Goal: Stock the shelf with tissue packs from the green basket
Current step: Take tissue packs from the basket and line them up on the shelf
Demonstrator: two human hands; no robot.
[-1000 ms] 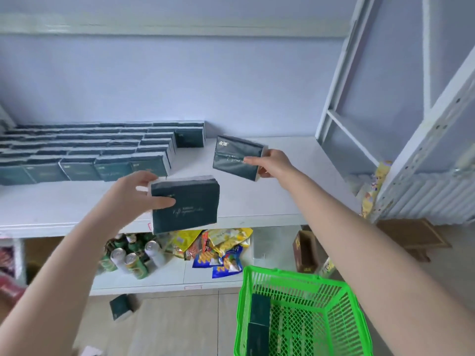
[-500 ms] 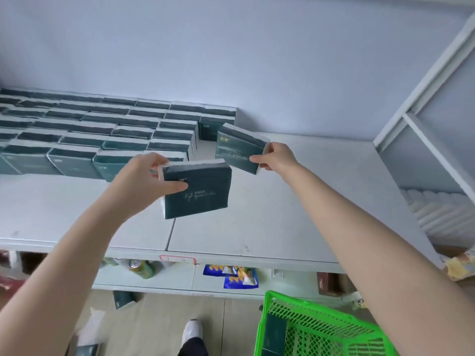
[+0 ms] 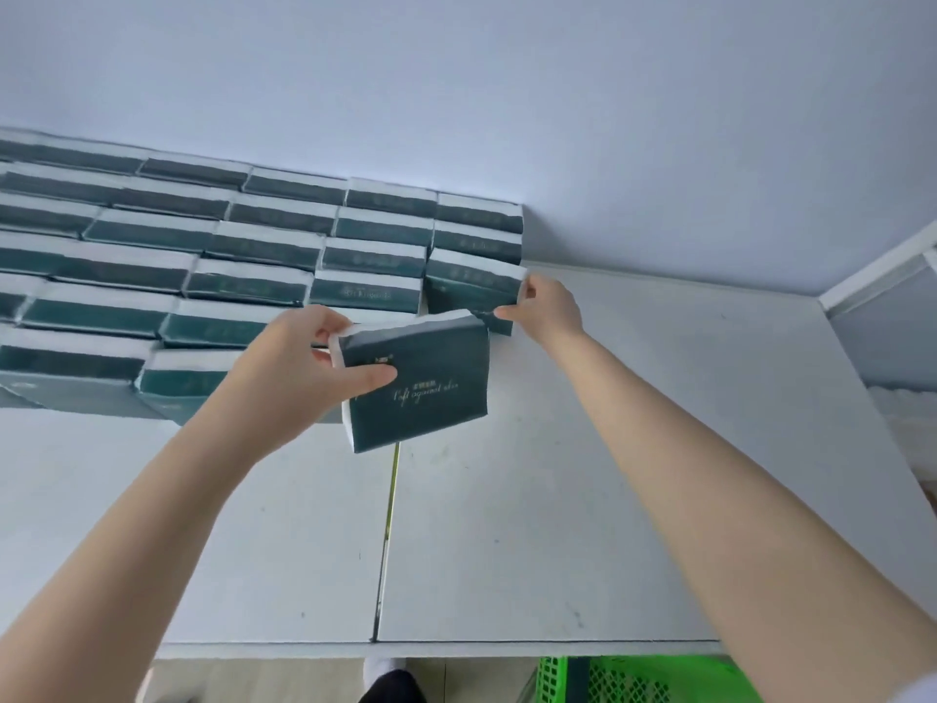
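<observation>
My left hand [image 3: 299, 367] grips a dark green tissue pack [image 3: 421, 388] with white script, held above the white shelf [image 3: 608, 449]. Further back, my right hand [image 3: 545, 307] holds the right end of a second tissue pack [image 3: 471, 286] that stands at the right end of the rows, in front of the two packs by the wall. Several rows of stocked tissue packs [image 3: 203, 256] fill the shelf's back left. A corner of the green basket [image 3: 644, 679] shows below the shelf's front edge.
A blue-grey wall rises behind the shelf. A white shelf frame [image 3: 877, 281] borders the right side. A seam [image 3: 388, 525] divides the shelf board in two. Bare shelf surface lies to the right and front. A shoe [image 3: 383, 672] shows on the floor below.
Both hands moved forward and deeper over the shelf. The right hand's pack has come down against the right end of the rows. The view tilted down, hiding most of the basket.
</observation>
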